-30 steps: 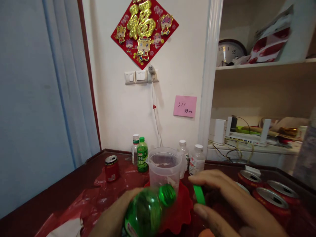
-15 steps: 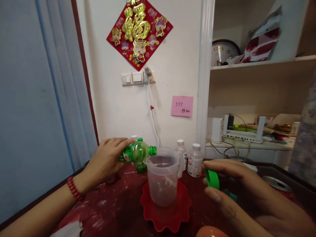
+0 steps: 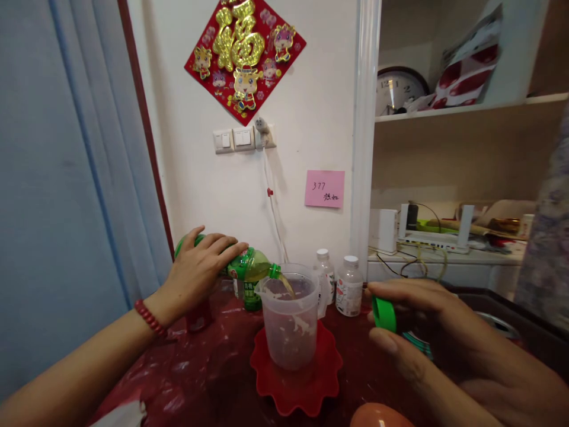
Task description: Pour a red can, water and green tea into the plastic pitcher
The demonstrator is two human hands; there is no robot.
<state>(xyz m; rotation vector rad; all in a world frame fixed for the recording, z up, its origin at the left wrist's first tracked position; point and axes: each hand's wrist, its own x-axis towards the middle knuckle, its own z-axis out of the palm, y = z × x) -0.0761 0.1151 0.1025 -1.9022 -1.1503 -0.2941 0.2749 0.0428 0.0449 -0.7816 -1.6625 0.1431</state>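
My left hand (image 3: 202,270) is wrapped round a green-labelled plastic drink bottle (image 3: 255,267), tipped with its mouth over the rim of a clear plastic measuring jug (image 3: 291,341). A stream of pale yellowish liquid (image 3: 288,286) runs from the bottle's mouth into the jug. The jug stands upright on a red wavy-edged plate (image 3: 296,400), with whitish patches on its wall. On the right, my right hand (image 3: 427,338) pinches a green bottle cap (image 3: 384,315) between thumb and fingers, apart from the jug.
Two clear bottles with white caps, one a labelled bottle (image 3: 349,287), stand behind the jug to the right. Another green bottle (image 3: 252,298) is partly hidden behind the tipped one. An orange rounded object (image 3: 380,416) shows at the bottom edge. A can (image 3: 498,325) sits behind my right hand.
My left hand has raised the bottle's base, tilting its mouth downward, and liquid now streams into the jug. My right hand keeps holding the cap in about the same place.
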